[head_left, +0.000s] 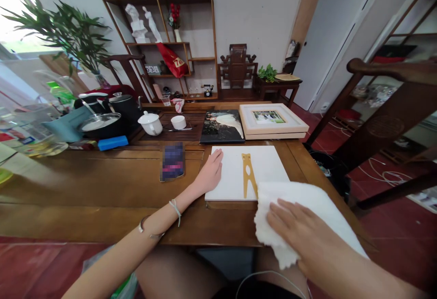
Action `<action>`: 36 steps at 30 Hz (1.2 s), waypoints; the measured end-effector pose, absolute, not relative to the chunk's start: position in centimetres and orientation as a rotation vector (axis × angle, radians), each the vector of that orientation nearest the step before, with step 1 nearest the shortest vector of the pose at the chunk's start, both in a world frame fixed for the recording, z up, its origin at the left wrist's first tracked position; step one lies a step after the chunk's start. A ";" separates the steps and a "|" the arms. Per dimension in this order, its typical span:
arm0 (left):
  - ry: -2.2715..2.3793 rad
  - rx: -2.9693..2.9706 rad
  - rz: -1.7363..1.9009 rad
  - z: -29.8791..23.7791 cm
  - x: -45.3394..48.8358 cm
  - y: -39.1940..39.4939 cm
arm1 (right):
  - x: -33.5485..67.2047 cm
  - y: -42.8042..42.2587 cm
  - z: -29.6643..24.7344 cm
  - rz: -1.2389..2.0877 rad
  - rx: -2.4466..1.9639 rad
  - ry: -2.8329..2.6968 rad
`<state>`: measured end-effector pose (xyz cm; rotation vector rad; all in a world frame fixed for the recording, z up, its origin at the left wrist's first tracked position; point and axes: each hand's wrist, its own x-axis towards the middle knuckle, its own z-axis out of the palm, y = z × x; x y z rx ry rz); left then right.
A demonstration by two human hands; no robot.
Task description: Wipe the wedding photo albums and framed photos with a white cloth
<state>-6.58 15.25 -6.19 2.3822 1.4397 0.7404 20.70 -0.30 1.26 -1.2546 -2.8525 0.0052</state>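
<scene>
A flat white board (229, 184) lies on the wooden table, with a flat yellow forked piece (249, 174) on top that has an oval hole in its middle. My left hand (210, 171) rests on the board's left edge, fingers stretched out and holding nothing. At the front right, my right hand (295, 226) has its fingers over a white cloth (307, 192) and grips it; the thumb is out of sight. This cloth covers the board's near right corner and the lower tip of the yellow piece, and part of it hangs at the table's front edge.
Behind the board lie a dark photo panel (221, 125) and stacked light wood picture frames (273, 133). A phone-like dark object (172, 162), blurred out, lies left of my left hand. Farther left are a white lidded bowl (150, 124), a blue block (112, 143) and a black kettle (125, 110).
</scene>
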 end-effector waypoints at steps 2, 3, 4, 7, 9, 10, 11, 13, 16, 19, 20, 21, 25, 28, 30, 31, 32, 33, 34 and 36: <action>1.436 2.381 0.747 -6.2 -6.6 15.2 | 19.6 -1.2 1.2 0.046 -1.300 -2.846; 1.434 2.381 0.752 -6.2 -6.6 15.2 | 19.2 -1.2 1.3 0.076 -1.338 -2.836; 1.432 2.381 0.755 -6.2 -6.6 15.2 | 19.0 -1.0 1.6 0.113 -1.374 -2.823; 1.424 2.385 0.760 -6.2 -6.7 15.3 | 19.7 0.3 3.5 0.206 -1.420 -2.754; 1.422 2.386 0.765 -6.2 -6.7 15.3 | 21.0 1.4 5.2 0.211 -1.423 -2.664; 1.422 2.385 0.768 -6.2 -6.6 15.3 | 21.6 2.0 6.0 0.188 -1.432 -2.615; 1.423 2.383 0.770 -6.2 -6.6 15.3 | 22.2 2.7 6.7 0.149 -1.448 -2.571; 1.431 2.376 0.775 -6.2 -6.6 15.3 | 22.8 4.4 7.6 0.021 -1.499 -2.503; 1.439 2.368 0.763 -6.1 -6.6 15.2 | 22.2 7.6 7.1 -0.231 -1.533 -2.470; 1.439 2.372 0.730 -6.0 -6.6 15.1 | 20.9 10.9 4.6 -0.363 -1.466 -2.512; 1.444 2.373 0.720 -5.9 -6.6 15.1 | 20.6 11.9 3.6 -0.363 -1.438 -2.534; 1.451 2.373 0.710 -5.9 -6.6 15.1 | 20.5 12.9 2.6 -0.341 -1.405 -2.558; 1.460 2.379 0.699 -5.8 -6.6 15.1 | 20.7 16.0 -0.3 -0.158 -1.332 -2.607; 1.461 2.379 0.696 -5.7 -6.5 15.1 | 21.0 16.7 -0.7 -0.074 -1.335 -2.625; 1.469 2.375 0.688 -5.7 -6.5 15.1 | 21.1 16.0 -0.3 -0.048 -1.319 -2.658; 1.473 2.373 0.684 -5.7 -6.5 15.1 | 21.1 15.2 -0.1 -0.036 -1.310 -2.677; 1.475 2.373 0.682 -5.7 -6.4 15.1 | 21.1 14.1 0.2 -0.022 -1.303 -2.696; 1.475 2.374 0.683 -5.7 -6.4 15.1 | 21.1 12.9 0.4 -0.007 -1.298 -2.715; 1.473 2.376 0.685 -5.7 -6.4 15.1 | 21.2 11.6 0.7 0.011 -1.293 -2.734; 1.466 2.383 0.694 -5.8 -6.4 15.1 | 21.5 9.0 1.1 0.047 -1.264 -2.763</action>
